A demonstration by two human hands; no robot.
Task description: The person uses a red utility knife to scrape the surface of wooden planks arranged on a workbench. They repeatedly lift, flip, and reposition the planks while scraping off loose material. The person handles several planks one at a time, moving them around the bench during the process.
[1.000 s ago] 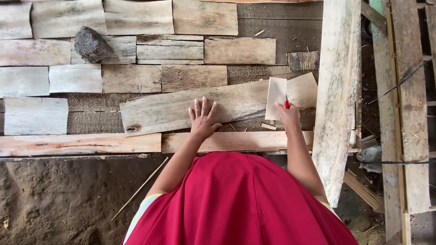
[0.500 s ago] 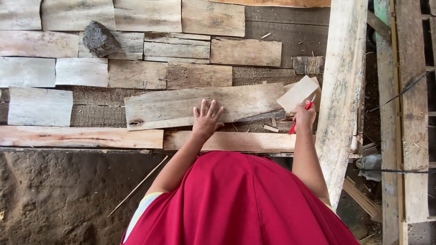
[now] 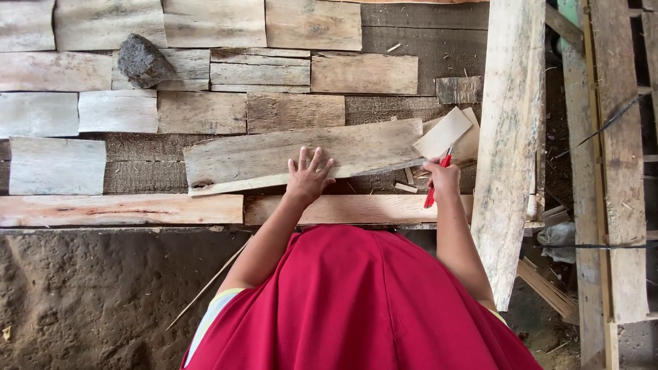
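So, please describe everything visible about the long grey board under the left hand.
The long grey board looks like weathered, rough wood with a dark knot hole near its left end. It lies flat and slightly slanted, right end higher in the picture, on top of other planks. The left hand presses on it with spread fingers. At its right end a small pale wood piece meets it.

Tall upright plank [image 3: 508,137] just right of hands, rock [image 3: 142,62] far left.

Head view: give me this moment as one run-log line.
left hand: flat on plank | right hand: holds red pencil, touching small board | rock: on far boards
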